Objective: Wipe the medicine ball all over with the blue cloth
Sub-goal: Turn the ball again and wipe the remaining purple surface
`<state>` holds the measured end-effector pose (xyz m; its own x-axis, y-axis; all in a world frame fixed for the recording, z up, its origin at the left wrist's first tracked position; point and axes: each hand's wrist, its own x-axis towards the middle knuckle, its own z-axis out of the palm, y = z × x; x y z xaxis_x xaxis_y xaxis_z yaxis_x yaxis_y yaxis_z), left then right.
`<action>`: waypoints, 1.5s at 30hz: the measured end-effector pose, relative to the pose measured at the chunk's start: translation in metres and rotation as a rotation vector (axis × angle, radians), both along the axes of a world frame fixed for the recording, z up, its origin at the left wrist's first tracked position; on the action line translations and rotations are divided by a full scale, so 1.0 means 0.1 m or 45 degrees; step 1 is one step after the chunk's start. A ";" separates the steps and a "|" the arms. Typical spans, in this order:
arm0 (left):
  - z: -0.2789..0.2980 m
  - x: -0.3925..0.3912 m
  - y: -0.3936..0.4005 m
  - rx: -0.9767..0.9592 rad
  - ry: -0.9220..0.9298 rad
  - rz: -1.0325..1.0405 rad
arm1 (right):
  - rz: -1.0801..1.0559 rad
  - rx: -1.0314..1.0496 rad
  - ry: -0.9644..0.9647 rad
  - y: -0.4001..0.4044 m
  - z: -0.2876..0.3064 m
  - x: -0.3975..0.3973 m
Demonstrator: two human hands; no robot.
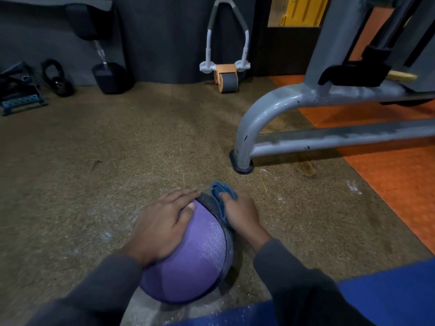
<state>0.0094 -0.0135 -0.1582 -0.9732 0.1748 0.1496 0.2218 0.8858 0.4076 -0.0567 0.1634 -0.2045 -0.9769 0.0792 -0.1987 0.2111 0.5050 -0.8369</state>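
A purple medicine ball [195, 255] with a dark grey band sits on the brown floor just in front of me. My left hand [162, 224] lies spread over its top left, fingers straight and the thumb on the purple surface. My right hand [240, 215] grips the crumpled blue cloth [223, 190] and presses it against the ball's far right side, on the grey band. The ball's underside and far side are hidden.
A grey machine frame [266, 114] with a foot [242, 163] stands close on the right, on an orange mat [388, 165]. An ab roller [224, 74], a dark weight [110, 77] and a black kettlebell [57, 80] line the back wall. A blue mat [388, 285] lies at bottom right.
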 end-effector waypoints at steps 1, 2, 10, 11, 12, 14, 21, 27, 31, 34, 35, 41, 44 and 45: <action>0.00 -0.02 -0.02 0.017 -0.015 0.019 | -0.012 0.018 0.041 0.03 0.00 0.12; -0.01 -0.04 -0.03 0.041 -0.026 0.035 | -0.009 0.058 0.130 0.05 -0.01 0.28; -0.07 -0.07 -0.07 0.154 -0.041 0.095 | 0.197 0.345 0.489 -0.17 0.23 0.37; -0.08 -0.05 -0.07 0.165 -0.036 0.094 | 0.137 0.248 0.300 -0.11 0.20 0.23; -0.08 -0.04 -0.07 0.173 -0.031 0.100 | 0.075 0.092 0.103 -0.05 0.14 0.13; -0.09 -0.03 -0.08 0.186 -0.028 0.122 | -0.005 -0.105 -0.089 0.03 0.04 0.13; -0.09 -0.02 -0.09 0.175 -0.036 0.194 | 0.207 0.354 0.693 -0.14 0.16 0.84; -0.07 0.10 -0.10 0.260 0.001 0.298 | 0.184 0.204 0.413 -0.15 0.16 0.41; -0.07 0.23 0.15 0.090 0.041 0.509 | 0.188 0.103 0.132 -0.10 0.07 0.07; -0.04 0.29 0.25 -0.148 0.034 0.503 | 0.302 0.089 0.169 -0.12 0.08 -0.07; -0.01 0.28 0.26 -0.235 0.033 0.437 | 0.343 0.055 0.204 -0.11 0.08 -0.11; 0.05 0.13 0.22 -0.308 0.044 0.145 | 0.388 -0.113 0.311 -0.16 0.03 -0.17; 0.03 0.10 0.21 -0.266 0.046 0.237 | 0.173 -0.022 0.192 -0.17 0.08 -0.09; 0.02 0.09 0.20 -0.250 0.028 0.253 | 0.112 0.052 0.163 -0.16 0.11 -0.01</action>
